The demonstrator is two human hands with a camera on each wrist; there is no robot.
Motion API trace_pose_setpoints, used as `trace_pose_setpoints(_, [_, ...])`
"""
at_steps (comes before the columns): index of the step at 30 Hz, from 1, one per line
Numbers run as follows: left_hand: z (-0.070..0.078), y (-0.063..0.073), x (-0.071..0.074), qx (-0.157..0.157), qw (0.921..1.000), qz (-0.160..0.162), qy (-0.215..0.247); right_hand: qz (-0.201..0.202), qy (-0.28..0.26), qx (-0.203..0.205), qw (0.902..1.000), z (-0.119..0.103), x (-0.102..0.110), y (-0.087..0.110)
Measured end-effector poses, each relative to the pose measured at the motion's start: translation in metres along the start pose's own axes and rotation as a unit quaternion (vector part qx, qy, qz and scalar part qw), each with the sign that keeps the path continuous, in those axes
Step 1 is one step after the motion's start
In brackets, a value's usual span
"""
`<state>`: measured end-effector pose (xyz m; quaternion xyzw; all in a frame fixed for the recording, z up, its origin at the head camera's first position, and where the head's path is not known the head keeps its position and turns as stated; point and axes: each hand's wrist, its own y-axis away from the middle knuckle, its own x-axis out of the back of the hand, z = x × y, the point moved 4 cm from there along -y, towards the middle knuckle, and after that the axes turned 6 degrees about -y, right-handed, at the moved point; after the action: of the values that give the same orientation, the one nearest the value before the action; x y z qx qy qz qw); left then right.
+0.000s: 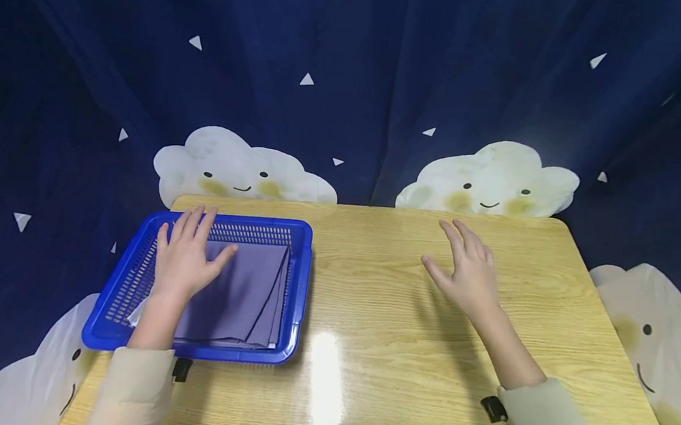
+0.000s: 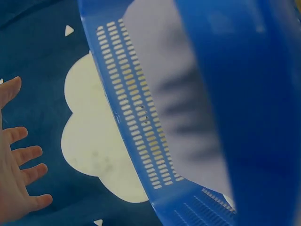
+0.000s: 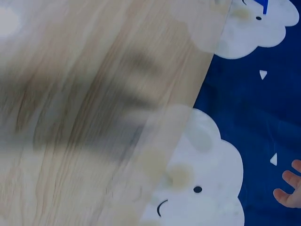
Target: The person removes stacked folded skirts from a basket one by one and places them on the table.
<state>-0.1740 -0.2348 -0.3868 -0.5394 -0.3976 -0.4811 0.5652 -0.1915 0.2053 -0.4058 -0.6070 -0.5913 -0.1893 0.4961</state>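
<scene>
A blue plastic basket (image 1: 299, 291) with slotted walls stands on the left of the table. Inside it lies a folded purple-grey cloth (image 1: 240, 292), with a bit of white showing at its left edge. Above the basket hovers my left hand (image 1: 185, 259), fingers spread and holding nothing; its shadow falls on the cloth (image 2: 183, 108) in the left wrist view. My right hand (image 1: 466, 276) hangs over the right half of the table, fingers loosely extended with nothing in them. Only its fingertips enter the right wrist view at the lower right edge.
The wood-grain table (image 1: 380, 312) has a bright glare patch near its front middle. Behind and around it hangs a dark blue curtain (image 1: 354, 70) printed with smiling clouds and white triangles. Each sleeve carries a small black piece at the cuff.
</scene>
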Motion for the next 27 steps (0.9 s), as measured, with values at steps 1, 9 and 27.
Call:
trace_pose_setpoints(1, [-0.002, 0.001, 0.0, 0.001, 1.0, 0.001, 0.001, 0.003, -0.005, 0.004, 1.0, -0.003, -0.003, 0.0])
trace_pose_setpoints(9, [-0.017, 0.008, -0.002, 0.012, 0.9998, 0.009, 0.016, 0.037, -0.049, 0.044, 0.9972, -0.022, -0.023, 0.0])
trace_pose_setpoints(27, [-0.045, 0.022, -0.018, 0.017, 0.9978, 0.05, 0.039, 0.025, -0.136, 0.054, 0.9889, -0.058, -0.06, -0.002])
